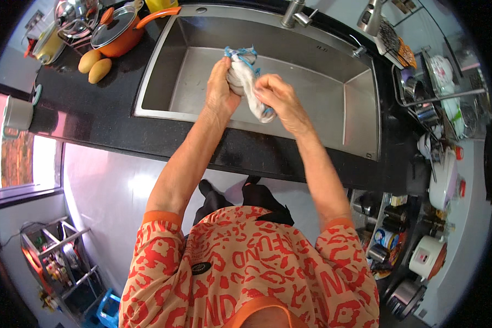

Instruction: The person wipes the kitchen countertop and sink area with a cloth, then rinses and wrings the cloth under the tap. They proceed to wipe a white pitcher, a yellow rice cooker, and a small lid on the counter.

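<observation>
Over the stainless steel sink (213, 104), my left hand (222, 88) grips a bunched white cloth (246, 80) with blue trim at its top and lower end. The thumb lies along the cloth's left side, near the blue edge. At the cloth's right side is my right hand (276, 96), its fingers curled against the fabric. Whether they pinch it cannot be made out. The cloth's lower end hangs below my right fingers, above the sink's front part. Behind the sink stands a metal faucet (293, 14).
Left of the sink, an orange saucepan (121, 37) with a glass lid and two yellow mangoes (94, 65) rest on the black countertop (106, 102). On the right are a metal dish rack (443, 98) and a white rice cooker (426, 258). A blue stool (108, 309) stands lower left.
</observation>
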### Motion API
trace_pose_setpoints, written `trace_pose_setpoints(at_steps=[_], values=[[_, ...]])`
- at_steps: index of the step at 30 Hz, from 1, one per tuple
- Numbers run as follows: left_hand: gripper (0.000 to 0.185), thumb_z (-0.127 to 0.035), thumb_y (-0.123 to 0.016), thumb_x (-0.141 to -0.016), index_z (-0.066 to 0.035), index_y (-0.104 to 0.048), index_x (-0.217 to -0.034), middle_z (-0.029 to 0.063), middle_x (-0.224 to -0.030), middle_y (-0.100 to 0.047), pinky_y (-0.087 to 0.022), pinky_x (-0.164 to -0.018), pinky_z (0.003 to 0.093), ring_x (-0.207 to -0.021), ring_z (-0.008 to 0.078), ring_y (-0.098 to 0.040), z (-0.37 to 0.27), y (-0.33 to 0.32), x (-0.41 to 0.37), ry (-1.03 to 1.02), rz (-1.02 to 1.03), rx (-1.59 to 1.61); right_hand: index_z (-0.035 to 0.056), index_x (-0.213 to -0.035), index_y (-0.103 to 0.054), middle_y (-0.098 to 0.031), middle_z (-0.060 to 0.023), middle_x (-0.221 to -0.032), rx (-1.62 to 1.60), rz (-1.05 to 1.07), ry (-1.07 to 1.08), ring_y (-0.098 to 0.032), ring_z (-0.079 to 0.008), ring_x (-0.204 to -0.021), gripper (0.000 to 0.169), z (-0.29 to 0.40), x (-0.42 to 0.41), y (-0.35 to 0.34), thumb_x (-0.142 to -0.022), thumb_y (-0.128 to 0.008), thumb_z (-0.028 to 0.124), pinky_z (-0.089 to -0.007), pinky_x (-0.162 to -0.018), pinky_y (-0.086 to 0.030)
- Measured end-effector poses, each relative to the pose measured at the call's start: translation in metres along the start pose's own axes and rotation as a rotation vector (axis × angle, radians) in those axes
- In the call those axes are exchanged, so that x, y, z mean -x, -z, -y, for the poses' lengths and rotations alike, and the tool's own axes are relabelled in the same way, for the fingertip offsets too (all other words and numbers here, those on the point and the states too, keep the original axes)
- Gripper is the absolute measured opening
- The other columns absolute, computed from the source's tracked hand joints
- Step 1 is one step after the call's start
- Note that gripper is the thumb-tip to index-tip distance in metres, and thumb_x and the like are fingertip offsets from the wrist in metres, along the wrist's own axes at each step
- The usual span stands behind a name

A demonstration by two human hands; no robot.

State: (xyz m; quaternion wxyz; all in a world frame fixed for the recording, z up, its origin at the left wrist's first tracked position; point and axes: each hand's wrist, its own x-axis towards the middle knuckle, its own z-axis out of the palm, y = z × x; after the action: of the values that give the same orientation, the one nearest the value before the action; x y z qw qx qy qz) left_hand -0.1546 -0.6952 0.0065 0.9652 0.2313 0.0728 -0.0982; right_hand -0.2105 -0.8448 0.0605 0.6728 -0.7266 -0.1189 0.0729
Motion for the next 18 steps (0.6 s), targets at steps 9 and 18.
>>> trace_pose_setpoints(at_steps=[9, 18], values=[[0.045, -0.016, -0.071, -0.085, -0.003, -0.049, -0.122, 0.0116, -0.113, -0.06, -0.051, -0.092, 0.0392, -0.103, 0.0241, -0.062, -0.026, -0.018, 0.065, 0.368, 0.343, -0.508, 0.0022, -0.092, -0.056, -0.054, -0.0005, -0.082, -0.143, -0.506, 0.113, -0.05, -0.0086, -0.077, 0.021, -0.027, 0.031, -0.046, -0.09, -0.065, 0.021, -0.0255, -0.065, -0.043], [0.027, -0.009, -0.067, -0.083, -0.007, -0.057, -0.108, 0.0024, -0.083, -0.06, -0.047, -0.056, 0.0236, -0.071, 0.0117, -0.058, -0.027, 0.04, 0.076, 0.365, 0.116, -0.85, 0.0027, -0.099, -0.055, -0.06, -0.0103, -0.091, 0.638, -0.729, -0.079, -0.058, -0.0236, -0.085, 0.022, -0.047, 0.137, 0.02, -0.09, -0.06, 0.022, -0.0366, -0.074, -0.047]])
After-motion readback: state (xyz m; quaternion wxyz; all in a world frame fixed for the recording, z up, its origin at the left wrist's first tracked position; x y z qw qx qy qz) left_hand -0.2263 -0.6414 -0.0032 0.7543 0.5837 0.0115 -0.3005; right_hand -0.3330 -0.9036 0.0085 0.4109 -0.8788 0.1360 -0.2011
